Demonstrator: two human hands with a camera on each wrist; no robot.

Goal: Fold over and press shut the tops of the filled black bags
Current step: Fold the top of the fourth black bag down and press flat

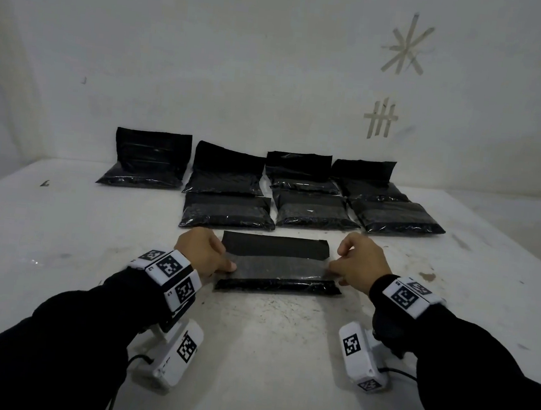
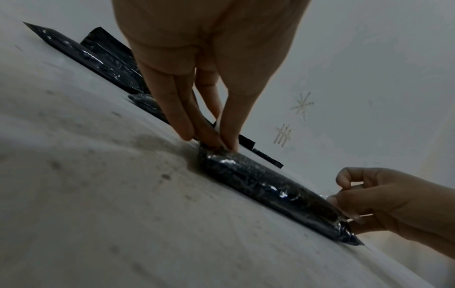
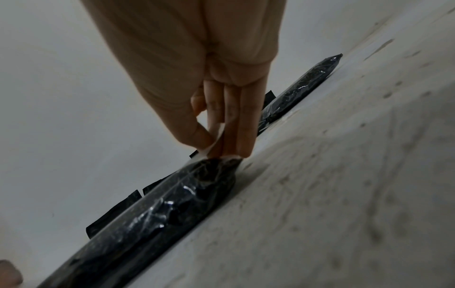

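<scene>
The black bag point(image 1: 278, 271) is lying on the desk point(image 1: 267, 330) before me; I am pinching its clear top at both ends, my left hand point(image 1: 203, 250) and right hand point(image 1: 361, 263) fingers curled on it.

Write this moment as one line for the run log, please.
stage: folding top | left hand: pinches left edge of nearest bag | right hand: pinches right edge | black flap: not yet pressed shut

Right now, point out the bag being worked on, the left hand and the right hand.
Bag being worked on point(image 1: 281, 267): head view, on its grey middle band.
Left hand point(image 1: 204, 248): head view, on the back of the hand.
Right hand point(image 1: 361, 263): head view, on the back of the hand.
</scene>
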